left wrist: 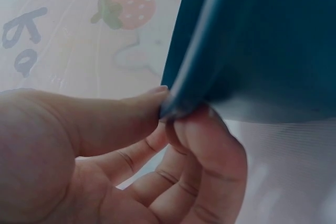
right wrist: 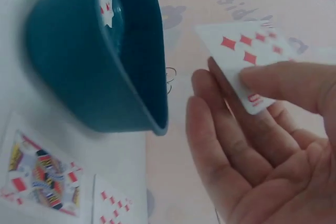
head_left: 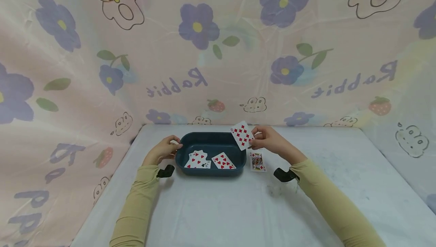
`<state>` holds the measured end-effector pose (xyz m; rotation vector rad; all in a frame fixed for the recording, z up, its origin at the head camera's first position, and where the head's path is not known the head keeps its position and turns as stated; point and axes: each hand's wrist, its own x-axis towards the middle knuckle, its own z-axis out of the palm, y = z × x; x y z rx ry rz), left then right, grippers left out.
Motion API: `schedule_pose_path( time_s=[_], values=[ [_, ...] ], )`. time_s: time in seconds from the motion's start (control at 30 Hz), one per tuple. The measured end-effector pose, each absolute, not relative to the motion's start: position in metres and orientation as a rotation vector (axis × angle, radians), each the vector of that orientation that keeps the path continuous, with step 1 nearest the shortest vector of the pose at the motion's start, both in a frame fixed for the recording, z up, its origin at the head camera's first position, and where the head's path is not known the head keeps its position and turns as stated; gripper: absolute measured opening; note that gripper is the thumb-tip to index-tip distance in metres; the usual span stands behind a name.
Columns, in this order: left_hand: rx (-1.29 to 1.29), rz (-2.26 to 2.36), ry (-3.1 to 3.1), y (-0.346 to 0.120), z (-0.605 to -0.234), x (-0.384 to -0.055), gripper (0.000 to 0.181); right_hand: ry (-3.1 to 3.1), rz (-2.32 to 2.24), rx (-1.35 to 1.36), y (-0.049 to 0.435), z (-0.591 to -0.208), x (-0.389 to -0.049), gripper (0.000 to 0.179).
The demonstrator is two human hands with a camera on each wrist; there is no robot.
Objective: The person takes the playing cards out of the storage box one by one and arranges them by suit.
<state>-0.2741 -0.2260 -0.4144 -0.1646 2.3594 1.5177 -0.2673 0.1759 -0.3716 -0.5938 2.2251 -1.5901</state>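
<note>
A dark teal oval basin stands on the table with several playing cards inside. My left hand pinches its left rim between thumb and forefinger; the left wrist view shows the thumb on that rim. Above the basin's right end, my right hand holds up a diamonds playing card. In the right wrist view the thumb presses the card's face, with fingers behind it. Inside the basin lie a hearts card at the right and an overlapping group of cards at the left.
A face card of diamonds lies on the white table just right of the basin. Beside it, the right wrist view shows another diamonds card. A printed curtain hangs behind the table and along its left side.
</note>
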Motion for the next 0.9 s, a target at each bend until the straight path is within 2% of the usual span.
schedule_pose_path(
  time_s=[0.63, 0.9],
  values=[
    [-0.158, 1.533, 2.348, -0.225, -0.417, -0.276, 0.026, 2.419, -1.463, -0.327, 0.251, -0.404, -0.220, 0.026],
    [-0.173, 1.498, 2.368, -0.227, -0.416, -0.277, 0.027, 2.328, -1.420, -0.265, 0.264, -0.426, -0.205, 0.026]
  ],
)
